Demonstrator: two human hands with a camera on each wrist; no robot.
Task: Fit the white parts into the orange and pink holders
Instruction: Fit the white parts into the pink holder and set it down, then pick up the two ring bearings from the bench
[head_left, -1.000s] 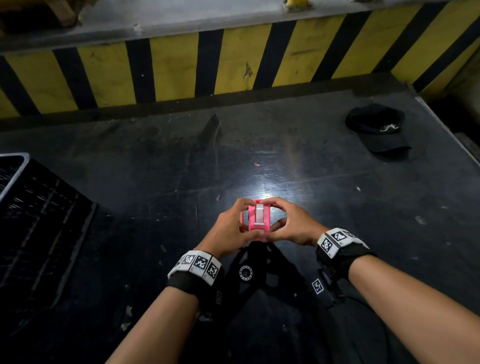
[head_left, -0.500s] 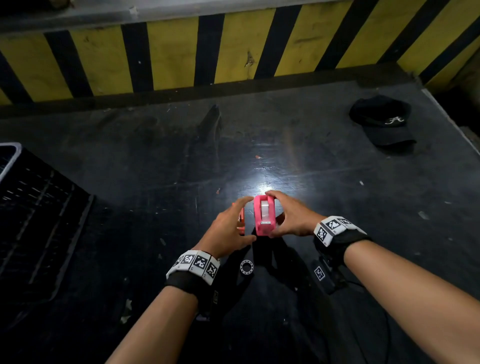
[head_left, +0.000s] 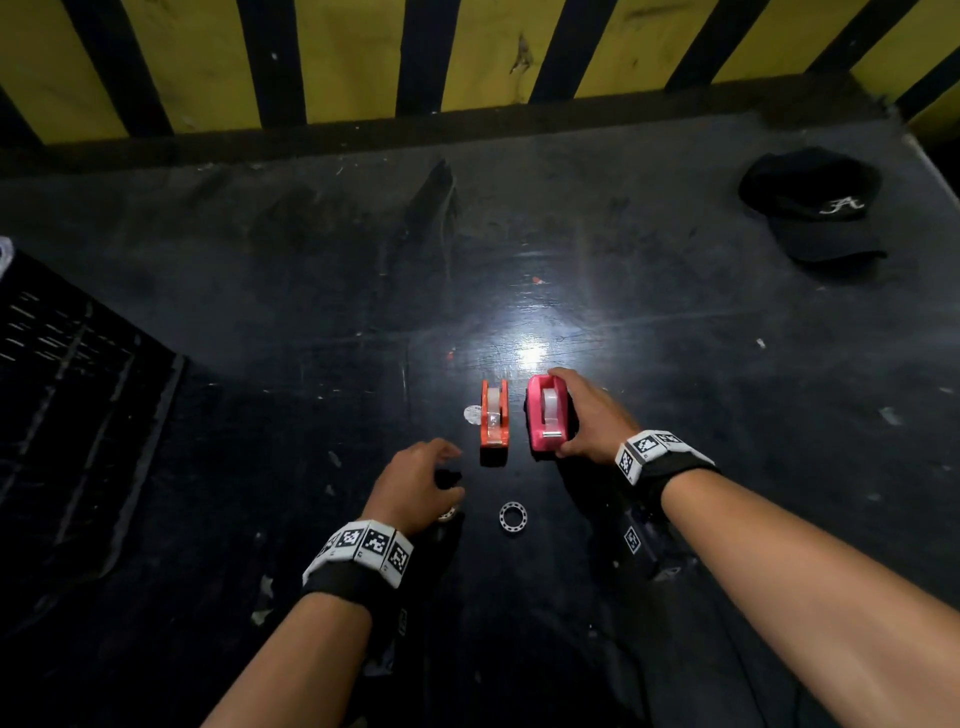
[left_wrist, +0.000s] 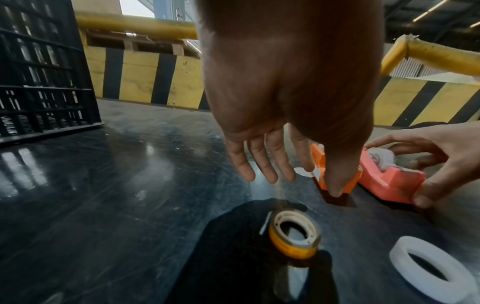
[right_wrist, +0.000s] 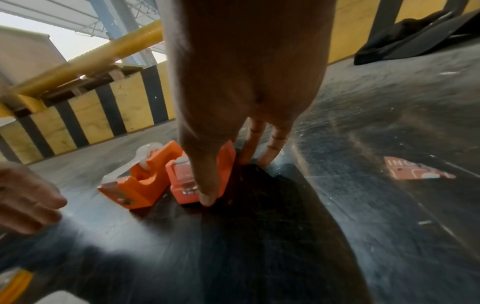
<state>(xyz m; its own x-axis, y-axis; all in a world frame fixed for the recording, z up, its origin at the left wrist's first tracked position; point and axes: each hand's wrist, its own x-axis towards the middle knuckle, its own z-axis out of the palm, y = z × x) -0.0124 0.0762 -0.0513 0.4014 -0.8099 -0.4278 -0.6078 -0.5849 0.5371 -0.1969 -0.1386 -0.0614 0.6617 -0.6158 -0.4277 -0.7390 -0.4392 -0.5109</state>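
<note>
Right hand clamps pink holder down on floor beside orange holder; left hand hangs slack, empty. Suggest: release gently so the seated white part stays put.

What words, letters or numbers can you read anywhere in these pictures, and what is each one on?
"A": a white script letter on the front of the black cap lying on the table.
"INC": pale letters on a red scrap lying flat on the table; what follows is cut off or blurred.
Wristbands: square black-and-white coded markers only, no letters.
Yellow tape roll: no readable print.
</note>
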